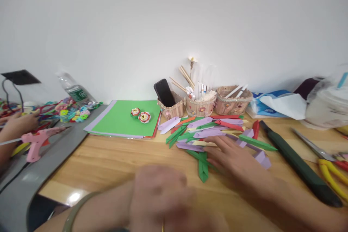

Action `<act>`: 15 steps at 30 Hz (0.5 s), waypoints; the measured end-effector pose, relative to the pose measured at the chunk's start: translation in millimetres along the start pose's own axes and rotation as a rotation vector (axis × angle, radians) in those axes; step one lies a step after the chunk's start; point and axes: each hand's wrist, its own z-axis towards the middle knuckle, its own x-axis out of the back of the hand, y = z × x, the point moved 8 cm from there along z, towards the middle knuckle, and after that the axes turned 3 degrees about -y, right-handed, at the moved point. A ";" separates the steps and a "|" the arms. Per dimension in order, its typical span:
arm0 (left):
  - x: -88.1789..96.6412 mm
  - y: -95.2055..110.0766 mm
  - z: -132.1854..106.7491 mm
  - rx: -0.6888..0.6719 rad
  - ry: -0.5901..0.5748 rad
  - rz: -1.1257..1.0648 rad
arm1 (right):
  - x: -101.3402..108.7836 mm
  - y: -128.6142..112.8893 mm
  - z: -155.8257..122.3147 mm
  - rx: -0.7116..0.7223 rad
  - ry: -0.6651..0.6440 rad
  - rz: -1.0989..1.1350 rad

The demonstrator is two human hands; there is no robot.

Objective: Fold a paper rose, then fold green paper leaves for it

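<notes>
Right hand (234, 161) lies palm-down right of centre, fingers spread toward the upper left, forearm running to the lower right corner; left hand (160, 199), blurred at bottom centre, shows its back, forearm entering from lower left

The desk (108, 165) is smooth, shiny wood. The folded strips (201, 121) and the green sheet (119, 119) are matt paper. The little baskets (200, 108) are wooden sticks. The glue gun (36, 140) is pink plastic, the bottle (74, 92) clear plastic

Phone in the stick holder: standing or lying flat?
Standing, tilted: the phone sits in the leftmost stick holder, top leaning left above its rim.
</notes>
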 end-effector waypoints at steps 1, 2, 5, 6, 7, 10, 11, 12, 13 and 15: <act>0.8 -23.9 32.8 0.033 0.023 0.023 | 1.4 1.9 -3.1 -0.008 -0.009 0.003; 2.2 -51.0 61.8 0.075 0.053 0.049 | 3.3 3.8 -5.8 -0.012 -0.011 0.005; 14.7 -151.6 103.3 0.528 0.189 0.244 | 8.6 10.0 -10.3 -0.030 0.003 -0.001; 15.0 -173.3 106.4 0.593 0.192 0.268 | 9.5 12.2 -10.5 -0.042 0.005 -0.005; 11.9 -190.1 106.5 0.633 0.158 0.280 | 10.1 13.8 -10.2 -0.051 0.005 -0.006; -5.6 -222.0 96.3 0.751 -0.021 0.348 | 10.0 15.2 -7.7 -0.056 0.001 0.005; -9.7 -226.9 94.5 0.765 -0.039 0.359 | 9.1 14.9 -6.7 -0.053 -0.002 0.011; -13.6 -231.0 94.5 0.776 -0.056 0.371 | 8.0 14.9 -5.9 -0.054 -0.003 0.016; -17.2 -234.9 96.3 0.784 -0.070 0.382 | 6.1 14.6 -5.0 -0.052 -0.006 0.021; -23.0 -243.5 104.1 0.797 -0.093 0.402 | 1.9 13.8 -3.3 -0.043 -0.011 0.036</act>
